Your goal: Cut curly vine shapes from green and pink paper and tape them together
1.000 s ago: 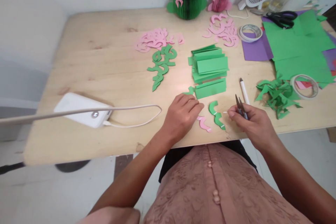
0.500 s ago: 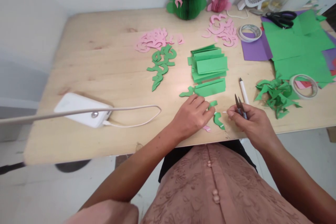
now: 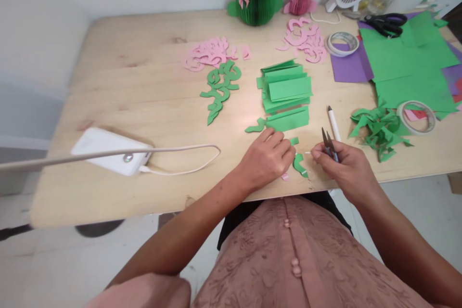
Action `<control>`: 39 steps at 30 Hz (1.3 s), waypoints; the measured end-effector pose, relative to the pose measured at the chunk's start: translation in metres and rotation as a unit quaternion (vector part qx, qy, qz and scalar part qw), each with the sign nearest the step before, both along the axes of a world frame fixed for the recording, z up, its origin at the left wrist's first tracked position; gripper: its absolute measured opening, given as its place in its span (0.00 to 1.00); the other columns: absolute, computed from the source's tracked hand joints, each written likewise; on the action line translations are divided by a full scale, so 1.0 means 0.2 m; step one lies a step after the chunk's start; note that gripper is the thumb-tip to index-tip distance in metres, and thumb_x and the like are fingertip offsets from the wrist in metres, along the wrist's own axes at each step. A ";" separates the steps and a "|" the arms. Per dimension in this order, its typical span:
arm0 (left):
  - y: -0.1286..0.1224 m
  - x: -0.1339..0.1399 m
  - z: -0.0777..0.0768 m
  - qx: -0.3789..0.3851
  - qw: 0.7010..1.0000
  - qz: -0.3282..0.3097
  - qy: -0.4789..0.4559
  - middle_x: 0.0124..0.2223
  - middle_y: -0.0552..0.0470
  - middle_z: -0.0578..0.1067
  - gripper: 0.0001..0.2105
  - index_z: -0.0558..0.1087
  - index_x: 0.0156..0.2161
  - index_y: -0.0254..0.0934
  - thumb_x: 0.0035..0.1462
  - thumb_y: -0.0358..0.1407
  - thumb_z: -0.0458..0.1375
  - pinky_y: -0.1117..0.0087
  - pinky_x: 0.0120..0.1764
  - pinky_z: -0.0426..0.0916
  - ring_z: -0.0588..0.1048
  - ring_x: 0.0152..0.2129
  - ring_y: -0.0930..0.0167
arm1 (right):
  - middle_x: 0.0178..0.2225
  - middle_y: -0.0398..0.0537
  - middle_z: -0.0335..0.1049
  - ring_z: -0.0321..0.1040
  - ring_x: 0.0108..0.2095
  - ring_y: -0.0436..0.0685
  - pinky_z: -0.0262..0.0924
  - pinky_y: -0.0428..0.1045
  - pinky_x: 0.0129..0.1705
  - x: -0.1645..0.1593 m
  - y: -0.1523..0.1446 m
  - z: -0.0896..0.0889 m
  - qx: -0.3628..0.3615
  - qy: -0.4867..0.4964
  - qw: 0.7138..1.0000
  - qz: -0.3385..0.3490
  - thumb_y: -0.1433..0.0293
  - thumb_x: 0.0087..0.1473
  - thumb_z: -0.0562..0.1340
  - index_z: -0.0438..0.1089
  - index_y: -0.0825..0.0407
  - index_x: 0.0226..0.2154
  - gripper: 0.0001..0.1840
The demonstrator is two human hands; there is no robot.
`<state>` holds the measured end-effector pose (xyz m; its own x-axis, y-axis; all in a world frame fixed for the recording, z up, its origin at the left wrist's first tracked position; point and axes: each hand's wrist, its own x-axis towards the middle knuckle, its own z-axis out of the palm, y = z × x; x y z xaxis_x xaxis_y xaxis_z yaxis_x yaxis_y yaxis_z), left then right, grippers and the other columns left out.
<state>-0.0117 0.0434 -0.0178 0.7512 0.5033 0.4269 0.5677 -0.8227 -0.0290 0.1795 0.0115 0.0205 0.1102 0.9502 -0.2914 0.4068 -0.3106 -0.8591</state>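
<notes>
Across most of the frame a pale wooden table (image 3: 144,82) is seen, with both hands held over its near edge at lower centre. By the left hand (image 3: 267,161), palm down, the upper part of a wavy green strip (image 3: 299,164) is covered; whether anything is pinched there cannot be told, as the fingertips are hidden. The right hand (image 3: 347,168) is closed around small scissors (image 3: 326,141), whose blades are pointed toward the top of the frame. The green strip is laid between the hands, right of lower centre, its long axis slanted from top down to the right; it is overlapped by the left hand and stood apart from by the right. Below the left fingers, a pink piece (image 3: 285,177) is partly exposed. At the right fingertips a white sliver (image 3: 307,152) is held, pointed left toward the strip.
</notes>
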 end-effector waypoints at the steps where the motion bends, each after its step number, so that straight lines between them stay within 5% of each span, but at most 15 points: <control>1: 0.00 0.00 0.00 0.000 1.000 -0.001 0.002 0.30 0.50 0.72 0.11 0.72 0.35 0.33 0.65 0.28 0.48 0.63 0.38 0.63 0.69 0.33 0.66 | 0.20 0.39 0.61 0.51 0.19 0.47 0.46 0.45 0.20 0.00 0.00 0.00 -0.001 0.001 1.000 -0.001 0.60 0.45 0.66 0.69 0.52 0.25 0.12; 12: 0.00 0.02 -0.01 0.007 1.000 0.000 -0.007 0.28 0.50 0.71 0.13 0.70 0.28 0.34 0.64 0.27 0.48 0.64 0.37 0.62 0.69 0.31 0.67 | 0.19 0.38 0.61 0.51 0.18 0.47 0.45 0.46 0.20 0.00 0.00 0.01 -0.006 0.008 1.000 -0.005 0.60 0.45 0.66 0.69 0.52 0.25 0.12; 22: -0.15 0.00 -0.01 -0.035 0.998 0.032 -0.047 0.29 0.49 0.73 0.10 0.72 0.33 0.33 0.63 0.28 0.50 0.64 0.39 0.64 0.70 0.33 0.67 | 0.18 0.38 0.60 0.52 0.18 0.48 0.47 0.46 0.20 -0.01 0.00 -0.01 -0.008 -0.014 1.000 0.009 0.60 0.45 0.65 0.70 0.51 0.25 0.11; 30: -0.29 0.01 -0.03 -0.079 0.990 0.072 -0.094 0.43 0.43 0.77 0.10 0.72 0.45 0.29 0.63 0.29 0.51 0.58 0.51 0.65 0.72 0.45 0.62 | 0.21 0.41 0.65 0.60 0.23 0.50 0.56 0.46 0.25 -0.03 0.02 -0.02 0.002 -0.028 0.999 0.035 0.62 0.46 0.64 0.71 0.52 0.25 0.09; 39: -0.41 0.07 -0.08 -0.125 0.985 0.085 -0.080 0.58 0.39 0.70 0.16 0.69 0.52 0.29 0.63 0.35 0.52 0.51 0.57 0.60 0.67 0.56 0.57 | 0.22 0.41 0.66 0.61 0.24 0.50 0.57 0.46 0.27 -0.05 0.07 -0.03 -0.023 -0.038 0.995 0.088 0.63 0.45 0.62 0.69 0.53 0.24 0.09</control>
